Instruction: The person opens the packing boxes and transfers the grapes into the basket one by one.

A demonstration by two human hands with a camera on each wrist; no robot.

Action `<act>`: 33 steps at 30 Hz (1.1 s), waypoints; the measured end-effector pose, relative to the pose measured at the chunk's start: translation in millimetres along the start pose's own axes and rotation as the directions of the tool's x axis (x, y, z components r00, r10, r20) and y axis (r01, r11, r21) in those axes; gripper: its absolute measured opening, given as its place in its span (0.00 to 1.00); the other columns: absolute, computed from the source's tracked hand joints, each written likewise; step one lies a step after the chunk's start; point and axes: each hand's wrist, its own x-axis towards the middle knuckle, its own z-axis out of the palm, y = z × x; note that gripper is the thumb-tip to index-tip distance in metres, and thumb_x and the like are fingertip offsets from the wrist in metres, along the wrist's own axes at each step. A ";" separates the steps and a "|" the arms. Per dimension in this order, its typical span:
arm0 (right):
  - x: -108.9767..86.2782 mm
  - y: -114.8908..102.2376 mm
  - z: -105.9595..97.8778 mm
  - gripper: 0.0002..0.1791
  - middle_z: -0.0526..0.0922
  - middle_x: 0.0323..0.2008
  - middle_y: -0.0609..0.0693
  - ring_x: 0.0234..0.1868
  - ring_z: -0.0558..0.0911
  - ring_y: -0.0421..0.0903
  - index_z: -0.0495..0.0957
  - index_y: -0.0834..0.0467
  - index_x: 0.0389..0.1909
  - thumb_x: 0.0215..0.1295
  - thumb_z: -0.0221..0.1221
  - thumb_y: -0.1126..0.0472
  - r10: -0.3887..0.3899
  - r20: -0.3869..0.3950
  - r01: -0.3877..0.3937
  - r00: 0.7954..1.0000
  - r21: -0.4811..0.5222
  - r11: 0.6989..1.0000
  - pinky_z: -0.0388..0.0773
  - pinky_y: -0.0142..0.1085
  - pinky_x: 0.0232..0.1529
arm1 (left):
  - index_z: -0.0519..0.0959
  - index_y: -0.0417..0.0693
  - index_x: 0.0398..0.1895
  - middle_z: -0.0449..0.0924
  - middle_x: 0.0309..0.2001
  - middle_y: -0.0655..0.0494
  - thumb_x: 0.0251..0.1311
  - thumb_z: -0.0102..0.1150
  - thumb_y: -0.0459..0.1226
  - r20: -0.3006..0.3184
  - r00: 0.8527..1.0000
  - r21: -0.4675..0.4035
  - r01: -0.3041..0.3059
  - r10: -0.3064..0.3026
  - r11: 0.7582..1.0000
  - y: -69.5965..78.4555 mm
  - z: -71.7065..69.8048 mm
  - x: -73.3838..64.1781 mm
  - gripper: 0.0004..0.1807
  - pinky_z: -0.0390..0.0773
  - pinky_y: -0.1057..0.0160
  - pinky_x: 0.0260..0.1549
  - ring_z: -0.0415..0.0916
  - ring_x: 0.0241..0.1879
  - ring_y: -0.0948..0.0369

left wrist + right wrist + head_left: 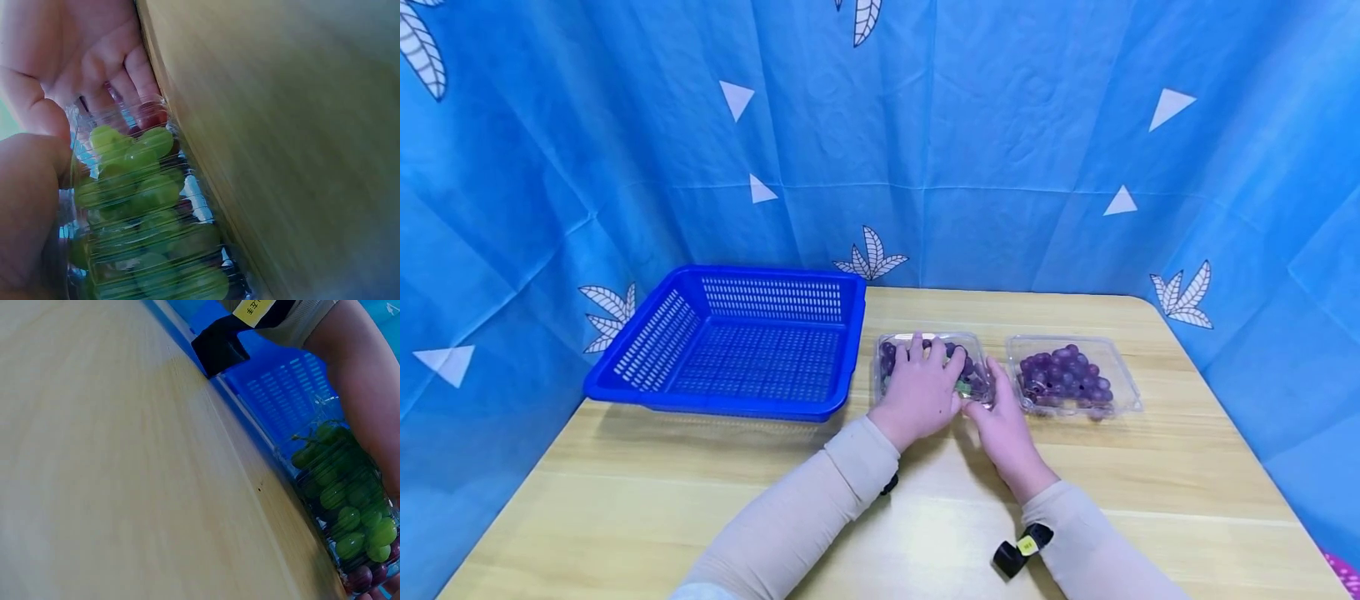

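I'm seeing the left hand (921,396) resting, fingers spread, on a grape box (976,342) right of the blue basket (745,403); the right hand (1006,433), thumb apart, is touching the box's end. Wrist views are revealing green grapes (350,545), mostly covered in the head view. The yellow label (250,312) is showing small characters.

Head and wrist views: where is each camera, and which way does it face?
Head: on the head, facing forward and down at basket, handled grape box and second grape box; left hand, right hand and sleeves show.
Left wrist: on that wrist, looking at the handled grape box; parts of both hands show.
Right wrist: on that wrist, looking across the table toward the basket; left arm and fingertips show.
Wrist views share: green grapes in that box.
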 end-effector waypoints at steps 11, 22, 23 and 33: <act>1.6 0.1 -1.2 0.47 0.41 0.81 0.52 0.79 0.42 0.57 0.37 0.50 0.83 0.71 0.55 0.59 -0.002 0.017 0.001 1.000 0.051 0.999 0.38 0.61 0.74 | 0.63 0.55 0.77 0.71 0.67 0.48 0.71 0.46 0.63 -0.027 0.999 0.060 -0.041 0.043 0.997 -4.0 -0.7 0.8 0.37 0.70 0.39 0.62 0.65 0.67 0.35; 2.2 -2.2 0.6 0.47 0.42 0.81 0.55 0.79 0.45 0.58 0.37 0.53 0.82 0.70 0.53 0.63 -0.014 0.005 0.013 1.000 0.061 0.998 0.42 0.59 0.75 | 0.64 0.56 0.77 0.71 0.66 0.50 0.74 0.43 0.62 -0.018 0.999 0.086 -0.049 0.051 0.995 -2.8 -0.7 0.6 0.35 0.71 0.38 0.61 0.68 0.65 0.35; 2.3 -2.4 0.6 0.47 0.43 0.81 0.54 0.79 0.45 0.58 0.38 0.53 0.82 0.69 0.53 0.63 -0.007 0.001 0.007 1.000 0.055 0.998 0.41 0.59 0.75 | 0.64 0.56 0.77 0.71 0.66 0.49 0.74 0.43 0.62 -0.015 0.998 0.091 -0.051 0.053 0.994 -2.4 -0.9 0.6 0.35 0.71 0.38 0.61 0.69 0.65 0.35; 1.3 -4.0 -1.7 0.46 0.38 0.81 0.49 0.79 0.43 0.53 0.41 0.49 0.82 0.66 0.49 0.69 0.001 -0.006 0.000 1.000 0.088 0.996 0.44 0.58 0.75 | 0.67 0.57 0.76 0.75 0.64 0.50 0.76 0.37 0.60 -0.049 0.998 0.053 -0.027 0.029 0.998 -4.6 -2.0 2.9 0.32 0.75 0.41 0.58 0.72 0.63 0.38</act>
